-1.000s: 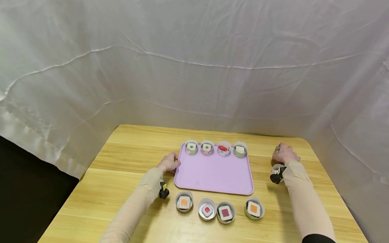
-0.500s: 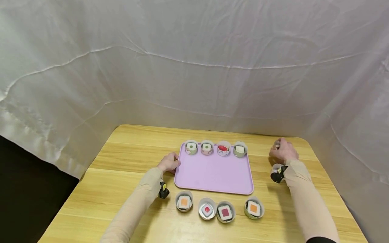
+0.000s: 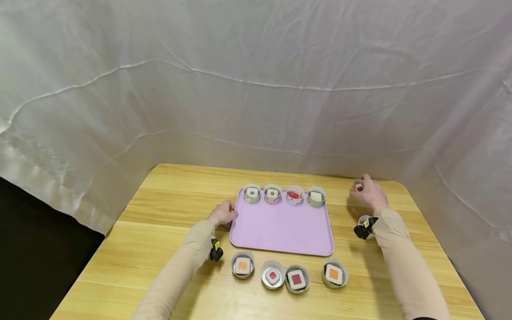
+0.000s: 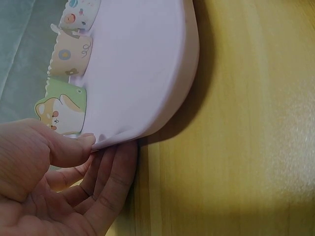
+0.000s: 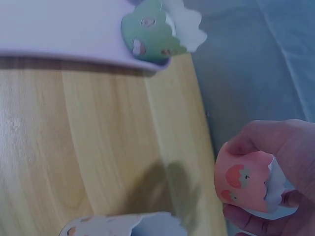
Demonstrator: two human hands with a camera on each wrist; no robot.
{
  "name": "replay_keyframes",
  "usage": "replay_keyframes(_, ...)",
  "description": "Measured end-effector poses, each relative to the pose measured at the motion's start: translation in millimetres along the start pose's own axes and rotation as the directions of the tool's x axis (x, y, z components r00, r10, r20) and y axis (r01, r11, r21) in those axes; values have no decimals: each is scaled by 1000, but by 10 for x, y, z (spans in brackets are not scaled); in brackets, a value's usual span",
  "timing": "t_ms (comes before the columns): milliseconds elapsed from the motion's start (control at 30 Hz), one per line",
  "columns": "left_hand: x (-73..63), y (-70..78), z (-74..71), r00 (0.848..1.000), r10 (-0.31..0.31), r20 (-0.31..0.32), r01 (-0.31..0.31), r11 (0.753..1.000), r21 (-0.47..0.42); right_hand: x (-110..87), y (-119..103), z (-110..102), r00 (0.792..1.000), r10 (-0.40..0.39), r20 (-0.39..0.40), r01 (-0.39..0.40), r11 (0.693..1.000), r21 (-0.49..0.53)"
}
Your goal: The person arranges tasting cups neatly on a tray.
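My left hand (image 3: 222, 214) holds the left rim of a lilac tray (image 3: 282, 229). In the left wrist view its thumb lies on the rim while the fingers (image 4: 110, 189) are beneath and outside it. At the far right my right hand (image 3: 371, 194) grips a pink paper baking cup (image 5: 242, 179) printed with strawberries, lifted above the table. A pale piece with a dark red patch shows inside that cup in the head view. Along the tray's back edge stands a row of several paper cups, including a green one (image 3: 316, 198), each with a small sushi-like piece.
In front of the tray several more filled cups stand on the wooden table, one (image 3: 242, 265) at left and another (image 3: 334, 274) at right. A further cup (image 3: 365, 220) is partly hidden under the right wrist's camera. Grey cloth (image 3: 256, 111) hangs behind the table.
My right hand has raised the pink cup and moved it slightly back and left, so its contents now show. The left hand and the tray stay where they were.
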State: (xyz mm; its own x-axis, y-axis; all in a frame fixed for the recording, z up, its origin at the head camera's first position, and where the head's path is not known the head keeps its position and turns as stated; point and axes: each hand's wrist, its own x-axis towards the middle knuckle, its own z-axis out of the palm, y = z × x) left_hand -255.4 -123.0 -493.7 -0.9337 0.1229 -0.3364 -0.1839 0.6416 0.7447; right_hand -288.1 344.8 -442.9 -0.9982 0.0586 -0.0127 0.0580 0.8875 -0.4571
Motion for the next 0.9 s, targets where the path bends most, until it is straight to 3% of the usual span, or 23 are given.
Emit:
replay_keyframes(467,2,2,8,1000,6,-3,-6,1000,-4,-38,-356,-11,999,-46,-1,45,999,-20)
replay_keyframes(900,7,-4,14,1000,9,-6,-9,1000,-10,-114,-715,76,989,-146,-4,146,989,-38)
